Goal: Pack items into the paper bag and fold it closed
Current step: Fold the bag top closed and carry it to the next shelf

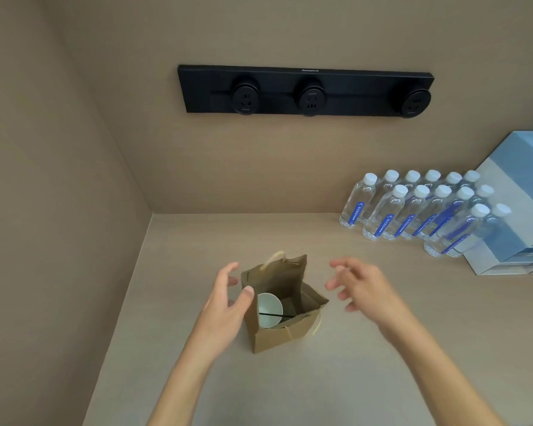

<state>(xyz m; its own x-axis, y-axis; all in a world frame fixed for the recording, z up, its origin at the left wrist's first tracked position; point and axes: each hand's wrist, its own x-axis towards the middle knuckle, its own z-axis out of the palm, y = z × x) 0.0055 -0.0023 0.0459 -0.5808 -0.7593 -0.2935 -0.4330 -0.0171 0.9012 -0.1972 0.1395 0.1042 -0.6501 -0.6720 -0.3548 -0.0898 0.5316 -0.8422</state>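
Paper bag (285,305) standing upright near the left edge of the bench (336,379), well short of the back wall, mouth gaping toward the camera. Inside, lying on its side against the left wall, a white cup (270,309); across the mouth, a thin dark rod-like thing (274,315), too slim to identify. One pale cord handle poking up at the far rim, the other drooping outside the near right corner.

Left hand (225,305) cupped round the bag's left wall, thumb hooked over the rim, fingers (230,272) loosely curved and parted, gripping only the paper edge: probably to steady the bag and keep its mouth in shape. Right hand (359,284) hanging in the air just right of the bag, apart from it, fingers spread and holding nothing, slightly blurred; seemingly poised to take the opposite wall so both sides can be drawn together for the fold.

Far right by the back wall, rows of water bottles (419,210) beside stacked blue boxes (517,216), well apart from the work.
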